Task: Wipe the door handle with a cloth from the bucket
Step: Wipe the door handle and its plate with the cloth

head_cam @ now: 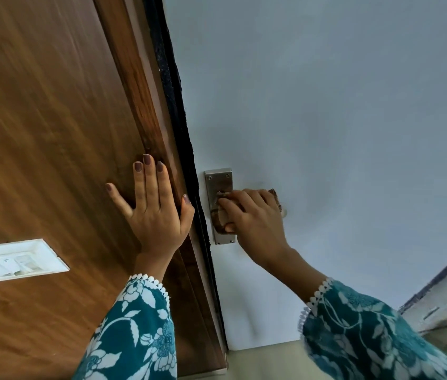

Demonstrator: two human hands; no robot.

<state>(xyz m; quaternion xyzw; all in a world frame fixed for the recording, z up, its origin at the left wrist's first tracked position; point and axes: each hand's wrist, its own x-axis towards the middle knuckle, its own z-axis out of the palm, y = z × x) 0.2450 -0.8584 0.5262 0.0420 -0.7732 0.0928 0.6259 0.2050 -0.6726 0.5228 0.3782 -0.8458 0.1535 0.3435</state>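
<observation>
In the head view, the right hand (252, 215) is clenched around a brown cloth (221, 219), pressing it onto the door handle (284, 212), which is almost wholly covered; only a small tip shows beyond the knuckles, and the handle sits on a metal backplate (218, 182) fixed to the pale door (326, 105). The left hand (152, 204) lies flat with its fingers spread and released, grasping nothing, braced against the wooden frame (52, 133) just beside the dark door edge. The likely trouble, as I judge it, is that pressure on the handle could push the lever down and swing the door, so the wipe slips off or the left thumb, which rests near the gap, gets pinched. The cloth is bunched small, so it may also miss the underside of the handle and the backplate's lower end, or slide out of the grip if it is wet. The bucket is not in view, so I cannot tell where it stands. Counted: two hands, two patterned sleeves, one cloth, one handle, one backplate with two screws visible at its top, one white switch plate (16, 259) on the wood.
</observation>
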